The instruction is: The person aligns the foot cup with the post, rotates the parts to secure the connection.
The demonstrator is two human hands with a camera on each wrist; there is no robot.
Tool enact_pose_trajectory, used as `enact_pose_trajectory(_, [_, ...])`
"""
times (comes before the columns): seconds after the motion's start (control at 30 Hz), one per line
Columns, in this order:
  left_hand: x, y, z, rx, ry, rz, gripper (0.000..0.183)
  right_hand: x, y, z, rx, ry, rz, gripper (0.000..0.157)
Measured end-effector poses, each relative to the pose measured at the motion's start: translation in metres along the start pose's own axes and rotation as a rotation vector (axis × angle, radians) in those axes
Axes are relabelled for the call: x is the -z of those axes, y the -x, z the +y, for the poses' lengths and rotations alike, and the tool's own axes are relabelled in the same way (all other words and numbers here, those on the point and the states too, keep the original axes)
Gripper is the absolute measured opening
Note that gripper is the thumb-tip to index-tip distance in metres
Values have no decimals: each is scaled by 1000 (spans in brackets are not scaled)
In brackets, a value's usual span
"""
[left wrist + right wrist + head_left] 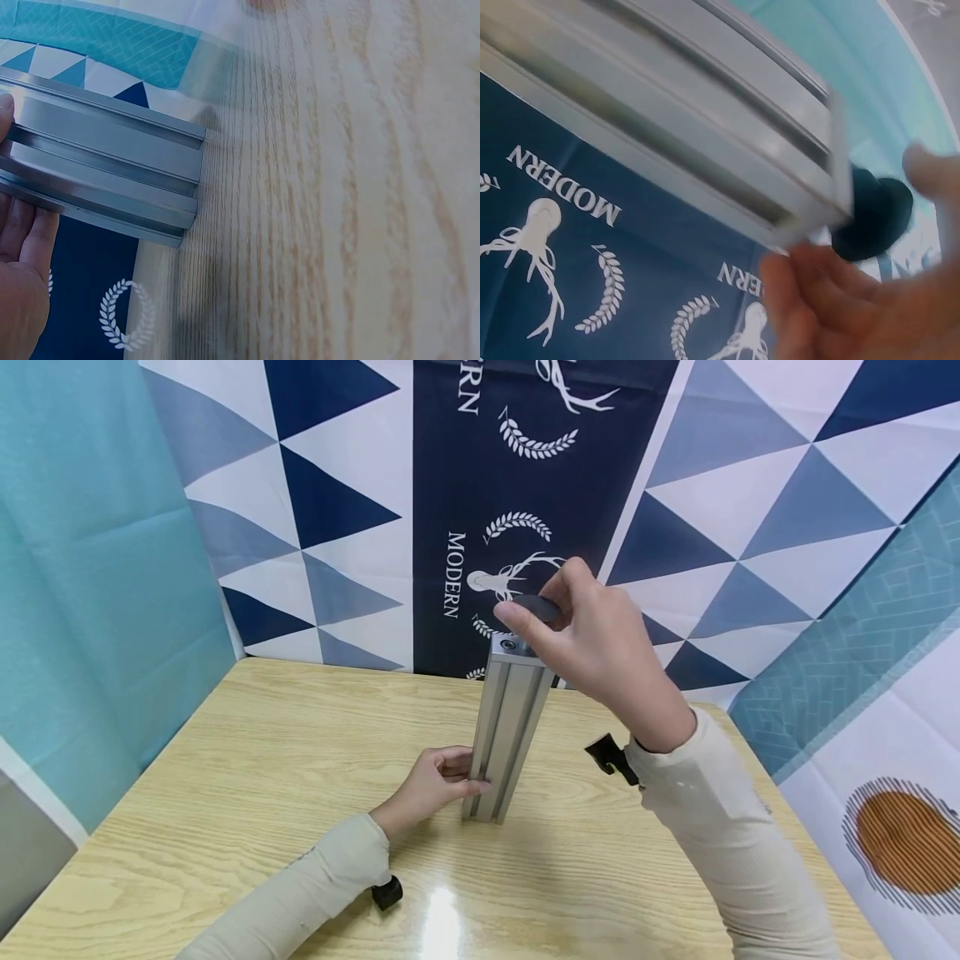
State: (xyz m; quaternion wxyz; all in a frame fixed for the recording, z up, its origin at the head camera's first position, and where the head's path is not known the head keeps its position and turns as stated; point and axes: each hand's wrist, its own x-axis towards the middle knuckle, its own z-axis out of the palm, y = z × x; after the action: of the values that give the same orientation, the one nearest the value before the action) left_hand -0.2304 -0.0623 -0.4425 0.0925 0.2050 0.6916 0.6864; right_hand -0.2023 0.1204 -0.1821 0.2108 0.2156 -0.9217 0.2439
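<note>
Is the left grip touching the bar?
Touching: the head view shows the left grip with its thumb laid against the bar's near face.

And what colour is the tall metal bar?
Silvery grey; the metal bar shows best in the head view.

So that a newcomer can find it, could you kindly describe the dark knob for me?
On the wooden table stands a tall silver metal bar, its lower part held by the left hand. At its top end, between thumb and fingers of the right hand, is the dark knob. Its rounded, dark shape contrasts with the pale, straight, grooved bar beneath.
</note>
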Motion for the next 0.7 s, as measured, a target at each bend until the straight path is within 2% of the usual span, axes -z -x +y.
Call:
enact_pose_trajectory(0.07, [0,0,0,5,3,-2,52,8,-2,3,41,-23,-92,54])
enact_pose_trajectory(0.13, [0,0,1,6,0,-2,52,18,-5,8,123,-41,-203,50])
enact_pose_trajectory(0.27, [0,-1,1,4,-7,3,54,35,-14,16,362,-41,-409,43])
enact_pose_trajectory(0.37, [0,0,1,-4,-16,5,54,41,-18,19,491,-20,-498,43])
enact_pose_trajectory(0.43, [0,0,0,-4,-19,5,53,43,-20,19,543,-5,-514,44])
enact_pose_trajectory(0.53, [1,0,0,0,-21,5,52,44,-21,18,566,23,-493,45])
enact_pose_trajectory(0.7, [0,0,0,-3,-25,5,49,41,-20,14,525,38,-417,39])
